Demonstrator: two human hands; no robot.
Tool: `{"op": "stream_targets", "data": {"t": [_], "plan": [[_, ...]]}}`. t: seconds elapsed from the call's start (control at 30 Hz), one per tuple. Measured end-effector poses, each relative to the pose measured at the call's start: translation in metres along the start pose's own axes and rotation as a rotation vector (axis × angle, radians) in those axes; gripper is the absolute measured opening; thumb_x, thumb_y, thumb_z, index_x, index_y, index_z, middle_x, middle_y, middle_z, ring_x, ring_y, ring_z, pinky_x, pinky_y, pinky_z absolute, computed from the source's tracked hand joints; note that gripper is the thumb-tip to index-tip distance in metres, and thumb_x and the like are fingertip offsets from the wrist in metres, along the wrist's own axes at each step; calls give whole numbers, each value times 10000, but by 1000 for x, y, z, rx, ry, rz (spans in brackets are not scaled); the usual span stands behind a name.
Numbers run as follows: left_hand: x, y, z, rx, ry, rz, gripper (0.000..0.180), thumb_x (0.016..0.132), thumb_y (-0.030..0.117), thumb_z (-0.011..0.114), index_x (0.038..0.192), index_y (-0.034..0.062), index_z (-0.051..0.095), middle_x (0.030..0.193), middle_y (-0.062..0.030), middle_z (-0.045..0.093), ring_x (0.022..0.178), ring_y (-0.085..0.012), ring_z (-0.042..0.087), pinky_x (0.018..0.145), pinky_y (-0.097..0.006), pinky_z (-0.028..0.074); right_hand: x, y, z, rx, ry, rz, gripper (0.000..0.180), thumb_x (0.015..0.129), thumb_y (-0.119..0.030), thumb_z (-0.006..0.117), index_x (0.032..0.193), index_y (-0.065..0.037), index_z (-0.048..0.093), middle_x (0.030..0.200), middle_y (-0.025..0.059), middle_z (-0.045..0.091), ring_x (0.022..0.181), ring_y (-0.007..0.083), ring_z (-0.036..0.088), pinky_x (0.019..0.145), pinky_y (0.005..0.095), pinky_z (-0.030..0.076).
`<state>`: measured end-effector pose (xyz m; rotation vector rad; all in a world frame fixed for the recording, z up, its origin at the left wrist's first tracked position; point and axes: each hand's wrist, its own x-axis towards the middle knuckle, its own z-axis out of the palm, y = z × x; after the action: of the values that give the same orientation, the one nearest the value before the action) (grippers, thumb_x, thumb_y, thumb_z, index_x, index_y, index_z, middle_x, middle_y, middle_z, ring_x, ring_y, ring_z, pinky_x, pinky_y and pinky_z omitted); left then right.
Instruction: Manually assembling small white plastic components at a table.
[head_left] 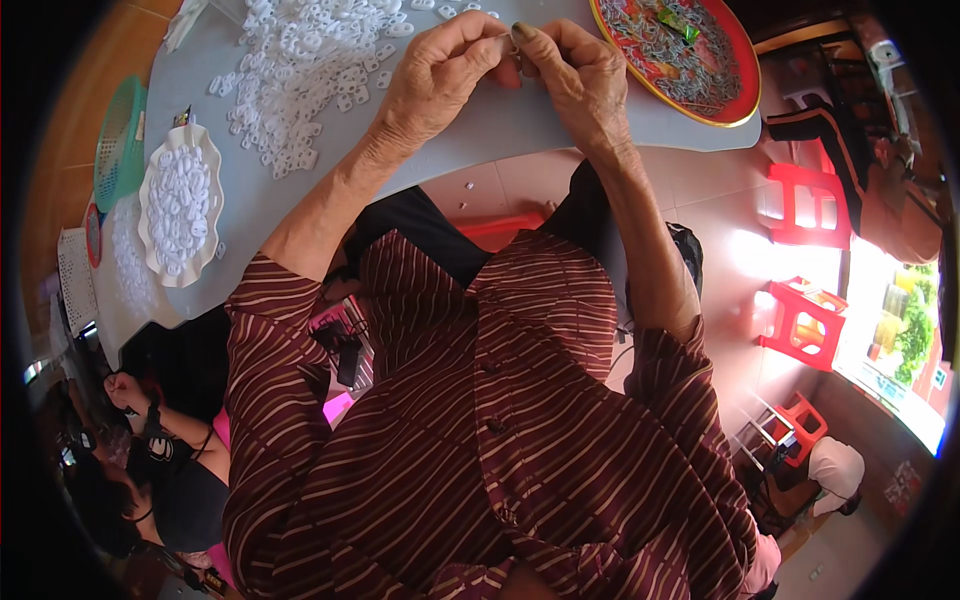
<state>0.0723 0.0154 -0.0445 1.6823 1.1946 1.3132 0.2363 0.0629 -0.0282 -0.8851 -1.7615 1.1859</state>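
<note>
My left hand [445, 75] and my right hand [582, 82] meet over the table's near part, fingertips pinched together. Between them shows a tiny pale bit [512, 46], too small and too covered by the fingers to name. Left of my hands spreads a loose heap of small white plastic pieces with holes [295, 75]. Close beside my right hand lies a round red tray with a gold rim [742, 112], holding many thin grey metal bits [705, 75] and a green wrapper [680, 27].
On the grey table [440, 150], a white wavy-edged dish [150, 215] full of white pieces stands at left, near a green basket [120, 140]. Red stools [810, 205] are on the floor at right. Another person [190, 480] sits at lower left; others are at right.
</note>
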Motion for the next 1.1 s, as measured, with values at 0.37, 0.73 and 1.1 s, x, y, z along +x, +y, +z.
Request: {"op": "stream_targets", "data": {"t": [0.37, 0.73, 1.1], "plan": [[0, 6, 4, -59, 21, -82, 211, 953, 195, 501, 980, 11, 602, 750, -17, 605, 749, -72, 552, 738, -204, 435, 0, 7, -5, 202, 1, -30, 183, 880, -200, 637, 869, -19, 662, 677, -7, 615, 597, 47, 516, 549, 201, 430], [-1, 6, 16, -59, 117, -42, 188, 940, 182, 521, 977, 18, 606, 720, -10, 605, 687, -62, 531, 650, -204, 429, -3, 8, 2, 97, 86, -20, 157, 855, -173, 669, 808, -23, 666, 627, -28, 595, 578, 25, 484, 512, 189, 392], [12, 22, -9, 373, 230, -32, 174, 918, 154, 513, 991, 31, 612, 765, -48, 633, 690, -117, 561, 615, -261, 447, -2, 17, -4, 280, 42, -69, 135, 869, -117, 647, 880, 17, 633, 735, 21, 634, 700, 64, 564, 629, 202, 459]]}}
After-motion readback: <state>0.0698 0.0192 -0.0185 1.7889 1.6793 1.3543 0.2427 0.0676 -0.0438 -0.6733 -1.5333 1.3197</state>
